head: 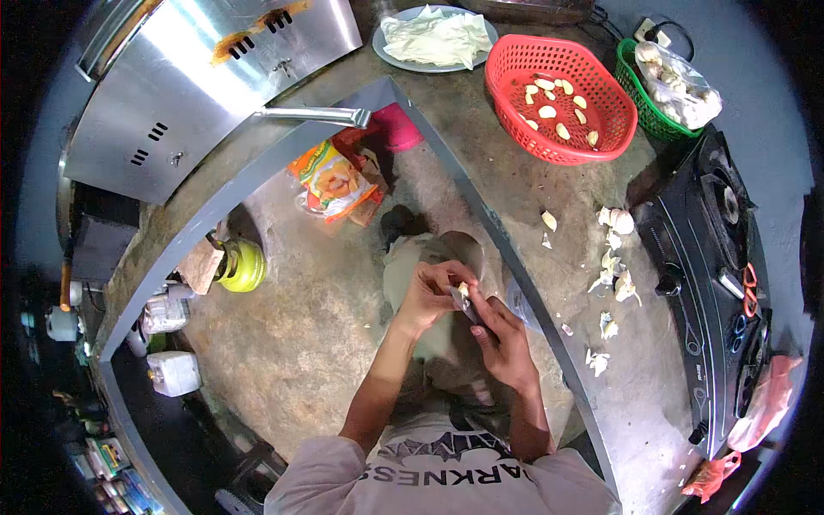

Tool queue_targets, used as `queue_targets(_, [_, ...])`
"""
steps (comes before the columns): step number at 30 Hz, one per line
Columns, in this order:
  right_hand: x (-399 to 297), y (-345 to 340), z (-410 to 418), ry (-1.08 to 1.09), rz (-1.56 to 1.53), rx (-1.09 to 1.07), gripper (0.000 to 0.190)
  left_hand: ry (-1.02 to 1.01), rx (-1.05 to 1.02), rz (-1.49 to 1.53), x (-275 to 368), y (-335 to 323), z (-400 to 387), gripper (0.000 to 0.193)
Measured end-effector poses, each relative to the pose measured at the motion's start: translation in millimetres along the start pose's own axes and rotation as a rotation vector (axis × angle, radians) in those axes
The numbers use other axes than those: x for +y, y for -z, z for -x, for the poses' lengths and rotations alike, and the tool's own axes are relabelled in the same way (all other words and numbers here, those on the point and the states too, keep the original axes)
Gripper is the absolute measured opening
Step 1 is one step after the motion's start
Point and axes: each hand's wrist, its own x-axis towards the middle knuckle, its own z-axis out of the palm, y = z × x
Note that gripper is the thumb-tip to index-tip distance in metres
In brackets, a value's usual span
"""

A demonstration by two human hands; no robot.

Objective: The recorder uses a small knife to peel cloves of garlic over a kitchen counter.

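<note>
My left hand (430,293) pinches a small garlic clove (463,288) above my lap. In my right hand (502,338) is a knife (465,304), its blade against the clove; the handle is mostly hidden by the fingers. On the concrete counter to my right lie a loose garlic clove (549,221), a partly broken garlic bulb (621,221) and several scraps of garlic skin (608,267). Peeled garlic cloves (547,112) are spread over the bottom of a red plastic basket (508,132) farther back.
A black gas stove (676,309) with orange-handled scissors (749,290) on it borders the counter's right side. Behind stand a green basket (650,119) with a bag of garlic bulbs (676,84) and a plate (412,65). A metal handle (322,115) juts out at left.
</note>
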Motion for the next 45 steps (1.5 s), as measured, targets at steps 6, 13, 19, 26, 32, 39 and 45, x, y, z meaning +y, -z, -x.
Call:
queue_targets(6, [4, -12, 0, -0.006, 0.044, 0.068, 0.057, -0.049, -0.004, 0.02, -1, 3, 1, 0.024])
queue_targets(13, [21, -14, -2, 0.107, 0.019, 0.203, 0.045, 0.072, 0.205, -0.073, 5, -17, 2, 0.021])
queue_targets(19, [22, -21, 11, -0.259, -0.687, 0.127, 0.05, 0.091, 0.153, -0.064, 8, -13, 3, 0.017])
queue_targets(26, [20, -22, 7, -0.313, -1.02, 0.129, 0.051, 0.0, 0.07, 0.076, 6, -11, -4, 0.016])
queue_targets(32, [29, -19, 14, -0.298, -0.793, 0.277, 0.051, -0.046, 0.125, 0.167, 10, -15, -16, 0.016])
queue_targets(39, [36, -19, 26, -0.31, -0.122, 0.253, 0.041, -0.604, -0.141, -0.822, 90, -104, -115, 0.026])
queue_targets(45, [62, -19, 43, -0.225, 0.027, 0.307, 0.05, -1.079, 0.08, -1.359, 68, -149, -158, 0.041])
